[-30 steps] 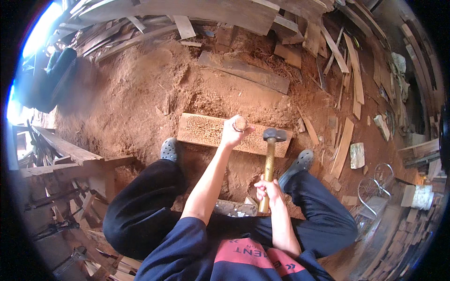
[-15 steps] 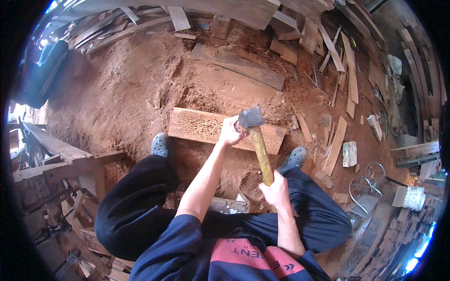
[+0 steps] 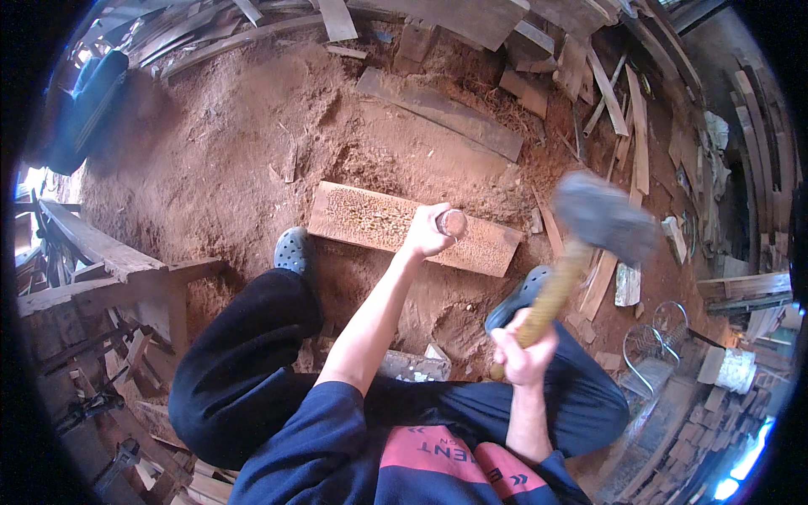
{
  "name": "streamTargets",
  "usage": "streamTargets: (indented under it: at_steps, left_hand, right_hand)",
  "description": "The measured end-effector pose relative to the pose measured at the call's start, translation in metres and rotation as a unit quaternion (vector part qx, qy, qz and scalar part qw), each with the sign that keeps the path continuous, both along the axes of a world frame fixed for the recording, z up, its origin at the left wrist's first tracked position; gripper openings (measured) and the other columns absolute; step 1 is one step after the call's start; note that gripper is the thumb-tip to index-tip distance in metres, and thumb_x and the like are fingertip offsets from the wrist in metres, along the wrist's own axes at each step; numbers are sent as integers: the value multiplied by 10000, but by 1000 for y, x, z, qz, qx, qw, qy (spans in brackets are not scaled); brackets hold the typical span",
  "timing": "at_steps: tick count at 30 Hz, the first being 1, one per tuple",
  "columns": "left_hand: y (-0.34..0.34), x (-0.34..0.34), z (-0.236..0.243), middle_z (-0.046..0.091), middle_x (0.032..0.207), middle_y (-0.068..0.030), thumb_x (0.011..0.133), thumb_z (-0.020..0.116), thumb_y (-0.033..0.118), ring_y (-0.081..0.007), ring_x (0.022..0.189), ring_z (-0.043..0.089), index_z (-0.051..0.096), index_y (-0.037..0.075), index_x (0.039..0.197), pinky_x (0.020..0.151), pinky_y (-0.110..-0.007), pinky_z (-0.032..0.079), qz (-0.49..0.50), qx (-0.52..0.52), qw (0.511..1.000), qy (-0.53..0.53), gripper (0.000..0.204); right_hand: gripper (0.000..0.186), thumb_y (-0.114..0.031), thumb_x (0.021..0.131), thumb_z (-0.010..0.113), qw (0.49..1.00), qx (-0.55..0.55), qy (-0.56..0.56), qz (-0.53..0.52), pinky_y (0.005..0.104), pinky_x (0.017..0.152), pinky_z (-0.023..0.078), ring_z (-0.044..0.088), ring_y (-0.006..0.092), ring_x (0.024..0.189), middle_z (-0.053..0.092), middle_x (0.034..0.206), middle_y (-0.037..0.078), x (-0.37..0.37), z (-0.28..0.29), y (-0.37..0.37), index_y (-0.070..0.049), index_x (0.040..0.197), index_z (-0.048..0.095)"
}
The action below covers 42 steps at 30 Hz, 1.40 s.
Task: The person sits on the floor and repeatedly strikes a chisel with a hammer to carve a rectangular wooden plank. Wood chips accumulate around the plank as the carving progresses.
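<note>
Hammer (image 3: 566,273) slanting, head (image 3: 604,217) toward upper right, handle's (image 3: 551,299) long axis diagonal.

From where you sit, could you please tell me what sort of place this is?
It looks like a rough woodworking shed, though I can't be certain: there is a hammer, a pitted board on the dirt floor, and stacked wood at lower right.

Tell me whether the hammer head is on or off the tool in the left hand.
Off: the blurred hammer head is right of the tool, with the board and ground showing between them.
</note>
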<state>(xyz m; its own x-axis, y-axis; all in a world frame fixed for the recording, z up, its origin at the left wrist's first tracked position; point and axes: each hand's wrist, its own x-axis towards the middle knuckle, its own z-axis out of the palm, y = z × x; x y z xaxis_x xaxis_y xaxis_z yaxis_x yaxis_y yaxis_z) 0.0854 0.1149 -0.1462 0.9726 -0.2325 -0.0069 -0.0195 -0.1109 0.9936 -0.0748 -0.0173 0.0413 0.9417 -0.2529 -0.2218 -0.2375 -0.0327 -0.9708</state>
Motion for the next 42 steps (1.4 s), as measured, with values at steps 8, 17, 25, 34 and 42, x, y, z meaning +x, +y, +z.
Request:
streamTargets:
  at_steps: [8, 17, 25, 34, 42]
  left_hand:
    - [-3, 4, -3, 569, 634, -120, 520, 634, 87, -217, 579, 563, 569, 27, 730, 560, -311, 439, 25, -13, 1000, -6, 227]
    - [-4, -9, -41, 584, 828, -23, 620, 709, 148, -158, 737, 559, 597, 112, 883, 614, -282, 454, -11, -18, 995, -97, 288]
    - [-7, -5, -9, 589, 657, -140, 593, 664, 204, -253, 607, 582, 573, 32, 739, 581, -335, 451, 4, 35, 999, -25, 243]
    - [-10, -2, -4, 599, 685, -140, 556, 665, 187, -259, 646, 599, 586, 37, 761, 595, -334, 459, -4, -33, 999, -13, 266]
    - [-4, -8, -7, 590, 642, -109, 507, 607, 143, -194, 604, 583, 588, 38, 727, 579, -300, 455, -21, 20, 1000, -4, 244]
  right_hand:
    - [283, 121, 759, 511, 988, -25, -152, -28, 234, 383, 385, 437, 104, 421, 444, 625, 34, 7, 12, 9, -99, 823, 345]
    - [178, -79, 647, 601, 910, -367, 140, 132, 379, 524, 453, 608, 332, 580, 562, 615, 210, -8, -42, 9, 20, 787, 551]
    - [196, 69, 693, 643, 999, -50, -7, 1, 233, 492, 407, 515, 83, 533, 527, 618, -4, -2, 44, 10, -69, 660, 508]
    - [163, 21, 608, 614, 938, -253, 232, 49, 287, 399, 392, 467, 119, 417, 496, 577, -7, -27, -89, 4, -48, 695, 494]
    - [214, 105, 675, 586, 996, 50, 14, -68, 222, 337, 338, 432, 68, 374, 450, 524, 2, 1, 34, 1, -54, 704, 445]
